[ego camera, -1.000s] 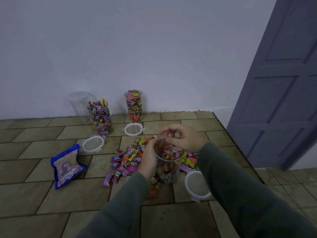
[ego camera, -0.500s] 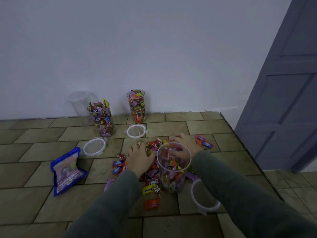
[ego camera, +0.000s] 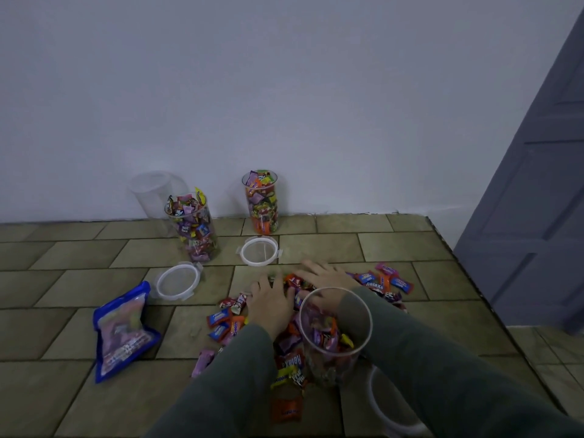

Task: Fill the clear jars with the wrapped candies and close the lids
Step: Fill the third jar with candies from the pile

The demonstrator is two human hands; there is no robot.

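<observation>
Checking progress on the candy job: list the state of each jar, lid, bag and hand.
Near jar: upright, partly filled, lidless.
Left full jar: upright, heaped, lidless.
Right full jar: upright, full, lidless.
Empty jar: upright, lidless.
Three lids: on floor.
Blue bag: lying on floor.
Left hand: spread on candies.
Right hand: spread on candies.
</observation>
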